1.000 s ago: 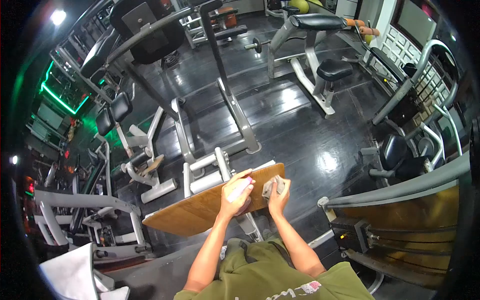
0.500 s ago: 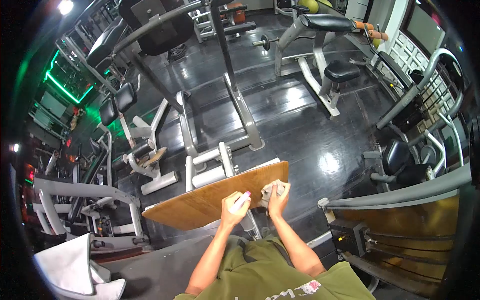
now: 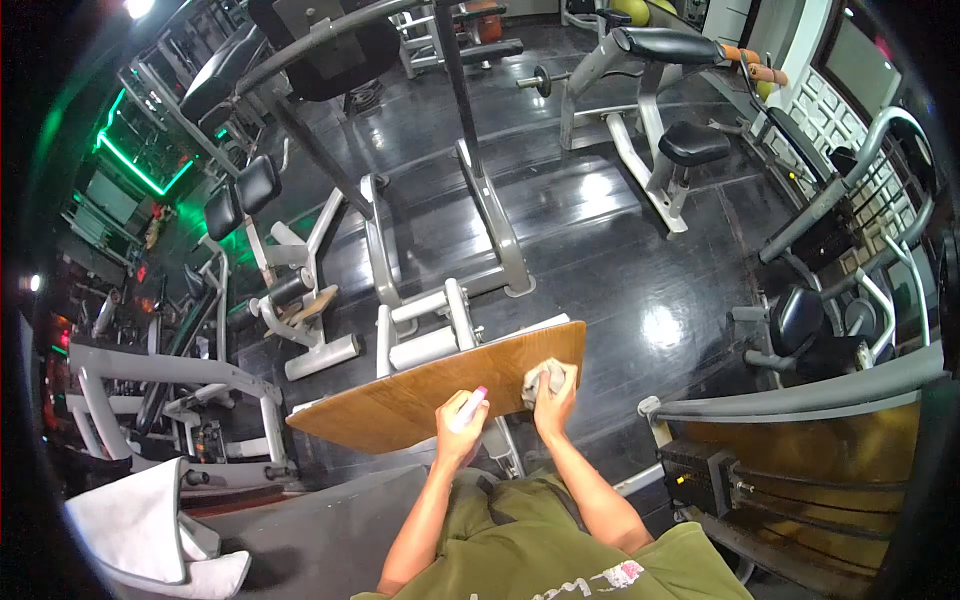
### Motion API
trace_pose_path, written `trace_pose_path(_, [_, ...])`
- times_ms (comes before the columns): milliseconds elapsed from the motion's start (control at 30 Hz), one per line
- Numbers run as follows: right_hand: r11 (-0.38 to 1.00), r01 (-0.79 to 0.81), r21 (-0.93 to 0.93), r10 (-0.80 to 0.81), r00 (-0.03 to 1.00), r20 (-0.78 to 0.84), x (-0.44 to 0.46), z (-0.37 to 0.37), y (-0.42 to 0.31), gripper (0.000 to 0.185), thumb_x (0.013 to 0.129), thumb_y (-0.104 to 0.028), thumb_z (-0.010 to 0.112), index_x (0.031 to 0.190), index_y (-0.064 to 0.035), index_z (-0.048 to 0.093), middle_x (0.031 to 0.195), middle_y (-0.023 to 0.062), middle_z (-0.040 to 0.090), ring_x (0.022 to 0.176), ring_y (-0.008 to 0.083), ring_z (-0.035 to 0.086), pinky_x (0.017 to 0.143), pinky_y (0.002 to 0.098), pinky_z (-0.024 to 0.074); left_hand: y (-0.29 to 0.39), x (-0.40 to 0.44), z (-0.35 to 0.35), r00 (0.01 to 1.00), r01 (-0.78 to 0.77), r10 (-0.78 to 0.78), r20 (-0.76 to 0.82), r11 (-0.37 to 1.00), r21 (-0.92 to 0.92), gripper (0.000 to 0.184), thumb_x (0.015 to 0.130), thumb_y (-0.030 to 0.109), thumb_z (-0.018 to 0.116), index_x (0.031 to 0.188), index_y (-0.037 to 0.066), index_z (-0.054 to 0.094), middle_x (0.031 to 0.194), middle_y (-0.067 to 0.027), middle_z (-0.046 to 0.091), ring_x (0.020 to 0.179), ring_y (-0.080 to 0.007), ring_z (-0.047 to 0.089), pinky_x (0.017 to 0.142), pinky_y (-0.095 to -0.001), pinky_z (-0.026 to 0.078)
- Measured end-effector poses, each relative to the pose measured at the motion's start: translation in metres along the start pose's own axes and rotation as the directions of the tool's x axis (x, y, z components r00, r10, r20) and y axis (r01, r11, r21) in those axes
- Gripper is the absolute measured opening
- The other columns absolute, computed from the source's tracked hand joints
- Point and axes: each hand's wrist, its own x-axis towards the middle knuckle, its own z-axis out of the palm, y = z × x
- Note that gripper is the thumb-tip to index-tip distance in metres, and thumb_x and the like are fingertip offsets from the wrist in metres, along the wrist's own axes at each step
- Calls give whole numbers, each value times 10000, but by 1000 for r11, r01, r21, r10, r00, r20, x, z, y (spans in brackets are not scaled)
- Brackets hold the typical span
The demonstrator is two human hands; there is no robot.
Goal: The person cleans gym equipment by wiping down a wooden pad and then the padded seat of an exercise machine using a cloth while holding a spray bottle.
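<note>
My left hand is wrapped round a slim white bottle with a pink top, held tilted over the near edge of a brown wood-grain board. Closed on a crumpled grey-beige cloth, my right hand is at the board's right part, where the cloth appears to rest against its face. The board leans at an angle on a grey metal frame. Fingers hide part of both the bottle and the cloth.
A whitish towel drapes over the dark bench at left. To the right stands a machine with a curved grey bar and a black weight block. Ahead, gym machines, including a black-padded bench, stand on the dark floor.
My left hand with the bottle has drawn back slightly toward me and to the left. My right hand stays on the cloth near the same spot. The whole view has shifted slightly.
</note>
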Motion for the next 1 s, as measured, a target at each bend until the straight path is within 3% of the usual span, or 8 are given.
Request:
trace_pose_path(100, [995, 96, 36, -95, 995, -35, 4, 8, -13, 219, 900, -110, 642, 1080, -13, 561, 1004, 161, 613, 975, 315, 609, 868, 393, 462, -4, -7, -6, 998, 58, -52, 46, 991, -123, 129, 867, 98, 669, 797, 1, 620, 697, -44, 557, 577, -110, 522, 541, -281, 410])
trace_pose_path(233, [976, 212, -47, -197, 958, 209, -10, -1, 3, 269, 835, -91, 692, 1058, -18, 561, 1042, 170, 589, 972, 374, 609, 841, 432, 477, -17, -13, -14, 982, 51, -6, 188, 970, -236, 119, 880, 105, 677, 824, 7, 641, 735, -25, 558, 588, -86, 535, 540, -253, 413])
trace_pose_path(367, [983, 76, -170, -30, 966, 257, -14, -7, 18, 267, 834, -107, 694, 1055, -23, 570, 1041, 163, 604, 963, 380, 618, 821, 436, 485, -19, -15, -19, 966, 89, 12, 258, 921, -378, 123, 891, 105, 685, 830, 6, 647, 746, -9, 546, 582, -75, 528, 532, -244, 408])
trace_pose_path(633, [910, 412, -54, -396, 900, 182, 1, 2, -22, 284, 776, -50, 735, 1012, -24, 579, 1004, 157, 607, 933, 354, 631, 782, 408, 503, -19, -14, -24, 991, 123, -102, 86, 952, -281, 148, 892, 121, 702, 836, -1, 640, 746, 1, 529, 580, -64, 501, 536, -235, 401])
trace_pose_path(733, [880, 445, -169, -367, 860, 354, -6, -9, -6, 293, 743, -51, 763, 989, -49, 601, 991, 123, 617, 924, 334, 638, 774, 403, 511, -13, -11, -31, 994, 108, -101, 38, 951, -290, 161, 890, 140, 702, 854, -2, 634, 726, -3, 544, 579, -72, 516, 542, -236, 408])
trace_pose_path(833, [908, 360, -213, -266, 890, 372, -4, -13, -11, 304, 718, -53, 781, 974, -67, 618, 979, 100, 625, 908, 325, 642, 763, 403, 514, -11, -10, -39, 991, 136, -130, 39, 941, -311, 164, 894, 146, 701, 864, -2, 635, 729, -8, 561, 575, -75, 518, 545, -236, 412])
trace_pose_path(967, [900, 434, -29, -422, 887, 186, 8, -1, -52, 306, 701, -30, 786, 959, -60, 624, 980, 126, 629, 898, 339, 644, 762, 412, 512, -16, -13, -42, 990, 140, -140, 22, 950, -279, 165, 902, 154, 696, 886, -2, 645, 736, -12, 580, 572, -75, 520, 541, -235, 413])
trace_pose_path(1000, [905, 425, -20, -415, 891, 185, 8, 3, -54, 322, 681, -14, 795, 960, -84, 649, 988, 89, 635, 929, 311, 649, 791, 407, 523, -17, -15, -43, 989, 150, -148, 26, 953, -264, 165, 904, 156, 695, 892, -1, 648, 735, -12, 581, 571, -74, 521, 540, -234, 413])
